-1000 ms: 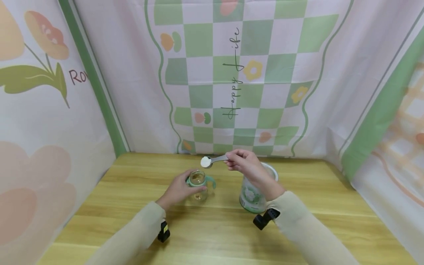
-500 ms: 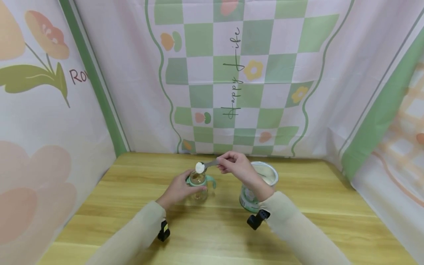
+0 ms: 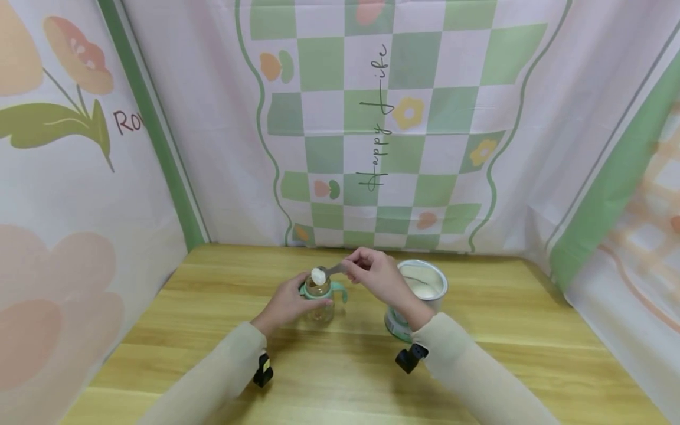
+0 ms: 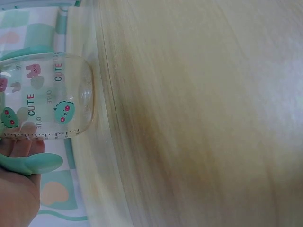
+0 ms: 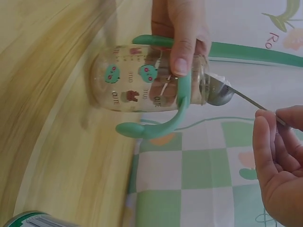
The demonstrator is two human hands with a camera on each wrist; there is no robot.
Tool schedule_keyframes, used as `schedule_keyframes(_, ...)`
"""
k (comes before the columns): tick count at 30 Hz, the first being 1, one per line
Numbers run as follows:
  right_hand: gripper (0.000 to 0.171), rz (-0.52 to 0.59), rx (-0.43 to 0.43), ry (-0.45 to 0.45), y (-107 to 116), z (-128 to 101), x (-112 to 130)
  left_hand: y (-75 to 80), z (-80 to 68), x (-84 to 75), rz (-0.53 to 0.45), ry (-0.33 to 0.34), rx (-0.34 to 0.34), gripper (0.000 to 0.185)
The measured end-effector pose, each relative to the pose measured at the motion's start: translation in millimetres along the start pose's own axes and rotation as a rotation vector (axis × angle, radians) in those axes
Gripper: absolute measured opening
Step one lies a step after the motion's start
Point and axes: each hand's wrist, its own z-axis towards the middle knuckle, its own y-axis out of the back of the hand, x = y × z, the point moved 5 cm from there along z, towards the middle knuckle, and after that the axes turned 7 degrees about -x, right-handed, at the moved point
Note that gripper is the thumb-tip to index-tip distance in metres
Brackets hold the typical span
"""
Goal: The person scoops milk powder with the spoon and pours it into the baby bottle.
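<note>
A clear baby bottle with green handles and printed cartoon figures stands open-topped on the table. My left hand grips it round the upper part, the thumb across the green collar in the right wrist view. Between thumb and fingers my right hand pinches the handle of a metal measuring spoon. White powder heaps in the spoon's bowl, which is right at the bottle's mouth. To the right, partly behind my right forearm, stands an open can holding pale powder.
The wooden table reaches back to a patterned fabric curtain with green and white checks. Fabric also hangs along the left and right sides. A dark wrist camera juts from the right sleeve.
My right hand has moved left with the measuring spoon, from above and right of the bottle down to its mouth. More of the can's opening shows. My left hand stays on the bottle.
</note>
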Motion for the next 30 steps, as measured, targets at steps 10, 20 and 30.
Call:
schedule_keyframes(10,0.013,-0.081,-0.012,0.195,-6,-6,3,0.0,-1.4,-1.0,-0.002,0.014,0.004,0.073)
schedule_keyframes(20,0.007,-0.196,-0.039,0.358,-13,-13,8,0.5,-1.0,-1.3,0.005,0.006,-0.004,0.077)
schedule_keyframes(30,0.006,-0.333,-0.047,0.610,-20,-25,11,0.0,-1.5,-0.6,-0.012,-0.018,0.003,0.068)
